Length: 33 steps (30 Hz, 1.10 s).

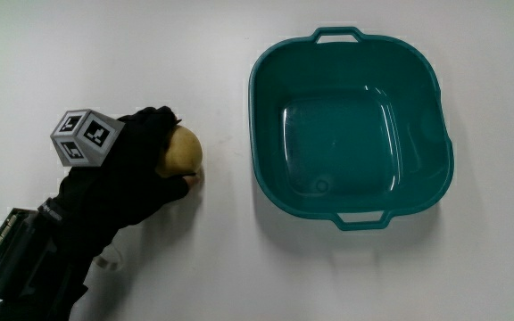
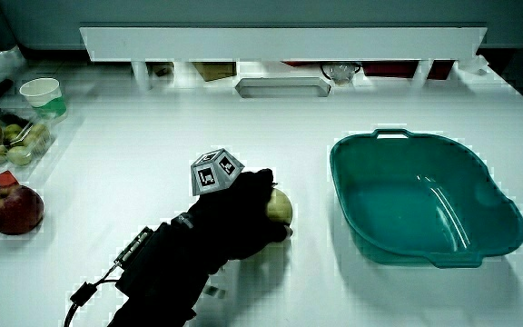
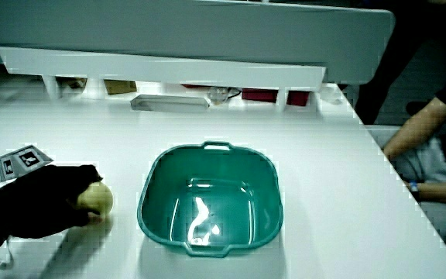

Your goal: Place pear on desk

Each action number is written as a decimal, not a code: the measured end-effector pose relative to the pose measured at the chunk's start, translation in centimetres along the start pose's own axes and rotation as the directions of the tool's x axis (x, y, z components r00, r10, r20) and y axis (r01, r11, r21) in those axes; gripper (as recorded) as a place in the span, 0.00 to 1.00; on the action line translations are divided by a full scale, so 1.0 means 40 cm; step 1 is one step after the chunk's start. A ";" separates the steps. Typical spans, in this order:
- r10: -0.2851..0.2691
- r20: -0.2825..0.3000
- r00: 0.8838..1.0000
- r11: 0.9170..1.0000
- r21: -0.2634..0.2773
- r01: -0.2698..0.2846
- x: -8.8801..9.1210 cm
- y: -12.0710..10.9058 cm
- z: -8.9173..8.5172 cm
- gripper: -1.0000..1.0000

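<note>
From above, the hand lies low on the white desk with its fingers curled around a yellow pear — the fruit sits at desk level beside a teal basin, apart from its rim. The patterned cube rides on the back of the glove.

In a side view the hand grips the pear near the basin; a red apple and a paper cup stand well apart at the desk's edge.

In a side view the pear shows past the glove, just beside the basin — not in it.
</note>
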 end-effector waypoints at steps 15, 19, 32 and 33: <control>-0.011 0.109 0.994 1.000 -0.026 0.014 -0.052 -0.003 -0.021 0.32; -0.013 0.096 0.995 0.998 -0.057 0.019 -0.062 -0.015 -0.021 0.18; 0.107 -0.129 0.986 0.990 -0.078 -0.117 0.017 -0.131 0.032 0.00; 0.085 -0.154 0.984 0.993 -0.062 -0.096 0.028 -0.145 0.038 0.00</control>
